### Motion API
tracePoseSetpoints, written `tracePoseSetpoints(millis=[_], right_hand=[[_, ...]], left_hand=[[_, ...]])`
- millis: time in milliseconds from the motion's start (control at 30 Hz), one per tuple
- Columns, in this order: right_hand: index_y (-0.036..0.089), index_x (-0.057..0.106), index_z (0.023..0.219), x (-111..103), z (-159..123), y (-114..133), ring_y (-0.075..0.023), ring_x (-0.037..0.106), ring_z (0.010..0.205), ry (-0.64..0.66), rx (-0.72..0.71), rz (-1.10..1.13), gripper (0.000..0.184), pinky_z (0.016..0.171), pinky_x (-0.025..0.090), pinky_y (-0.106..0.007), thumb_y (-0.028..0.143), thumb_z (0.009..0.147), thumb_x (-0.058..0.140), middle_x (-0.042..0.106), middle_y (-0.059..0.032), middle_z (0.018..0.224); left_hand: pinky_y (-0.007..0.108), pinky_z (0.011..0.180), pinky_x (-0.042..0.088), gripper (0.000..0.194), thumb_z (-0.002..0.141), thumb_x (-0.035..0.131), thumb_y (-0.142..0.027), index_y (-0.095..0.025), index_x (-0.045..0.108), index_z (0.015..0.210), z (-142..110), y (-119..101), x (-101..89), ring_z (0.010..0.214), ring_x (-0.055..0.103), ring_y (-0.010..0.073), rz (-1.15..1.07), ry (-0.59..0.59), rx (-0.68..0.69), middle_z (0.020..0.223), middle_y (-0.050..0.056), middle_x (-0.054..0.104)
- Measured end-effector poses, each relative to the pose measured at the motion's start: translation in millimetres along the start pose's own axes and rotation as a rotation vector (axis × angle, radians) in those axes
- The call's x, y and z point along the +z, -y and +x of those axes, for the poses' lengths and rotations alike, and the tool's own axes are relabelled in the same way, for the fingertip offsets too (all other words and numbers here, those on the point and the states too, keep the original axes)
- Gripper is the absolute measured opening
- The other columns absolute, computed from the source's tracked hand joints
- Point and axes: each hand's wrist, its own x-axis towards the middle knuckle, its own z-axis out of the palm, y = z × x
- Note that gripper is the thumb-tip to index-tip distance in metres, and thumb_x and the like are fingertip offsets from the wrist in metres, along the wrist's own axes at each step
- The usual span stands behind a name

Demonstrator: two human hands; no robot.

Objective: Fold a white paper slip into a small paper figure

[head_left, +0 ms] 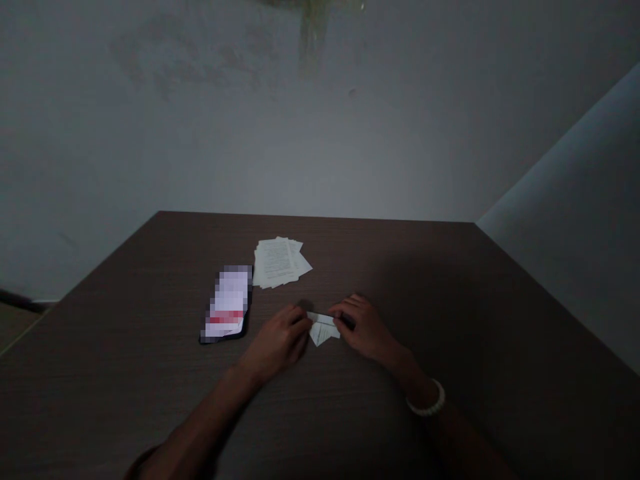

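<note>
Two bare forearms reach in from the bottom of the view to a dark wood-grain table [125, 373]. At the centre of the scene, a small folded sheet of paper [323, 328] is held just above the tabletop between the two hands. It has been creased into a narrow white band with a triangular point hanging toward the person.

The left hand [277, 343] is curled and pinches the near-left end of the folded sheet of paper, while the right hand [363, 327] pinches its right end with bunched fingers. The thumbs are hidden, and a dark patch by the right fingers is too dim to identify.

Beyond the folded sheet of paper lies a loose stack of printed sheets [277, 263], flat and showing no folds from this view. To the far left of the folded sheet of paper, a phone [226, 303] lies flat, its blurred screen unreadable. A white beaded bracelet [427, 400] circles the right wrist, nearer the person than the folded sheet of paper. A plain grey wall [320, 133] rises behind everything.
</note>
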Motion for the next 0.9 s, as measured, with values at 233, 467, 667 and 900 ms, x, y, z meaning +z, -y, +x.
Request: tracePoseSetpoints(millis=[233, 467, 667, 900], right_hand=[[0.021, 0.068, 0.088, 0.9, 0.2, 1.2, -0.0168, 0.059, 0.076, -0.067, 0.146, 0.137, 0.016, 0.073, 0.046, -0.03, 0.008, 0.08, 0.064, 0.064, -0.0014, 0.079], [0.02, 0.067, 0.089, 3.3, 0.6, 1.4, -0.0153, 0.06, 0.075, -0.096, 0.196, 0.248, 0.014, 0.07, 0.047, -0.028, 0.009, 0.079, 0.064, 0.064, -0.0013, 0.08], [0.021, 0.067, 0.089, -2.2, -0.6, 0.3, -0.0173, 0.059, 0.079, -0.081, 0.078, 0.187, 0.019, 0.075, 0.046, -0.032, 0.006, 0.078, 0.063, 0.066, -0.0019, 0.083], [0.021, 0.068, 0.093, -17.3, -3.7, 7.2, -0.0198, 0.057, 0.091, 0.072, -0.126, 0.07, 0.035, 0.082, 0.046, -0.034, -0.002, 0.068, 0.061, 0.065, -0.0041, 0.098]], left_hand=[[0.044, 0.084, 0.053, 0.03, 0.089, 0.062, -0.042, -0.014, 0.063, 0.1, 0.8, -12.6, -6.2, 0.099, 0.056, 0.0281, 0.078, 0.065, 0.055, 0.102, 0.012, 0.061], [0.044, 0.083, 0.054, 0.026, 0.09, 0.06, -0.036, -0.014, 0.061, 0.105, 0.3, -15.0, -1.8, 0.099, 0.058, 0.0276, 0.136, 0.0, 0.041, 0.104, 0.011, 0.062], [0.044, 0.084, 0.055, 0.018, 0.093, 0.053, -0.027, -0.014, 0.061, 0.103, 0.1, -11.7, -0.1, 0.099, 0.059, 0.0273, 0.188, -0.004, 0.063, 0.102, 0.011, 0.062], [0.044, 0.085, 0.055, 0.02, 0.097, 0.045, -0.025, -0.014, 0.061, 0.1, 1.0, -9.0, -0.6, 0.097, 0.06, 0.0263, 0.239, -0.005, 0.066, 0.098, 0.011, 0.062]])
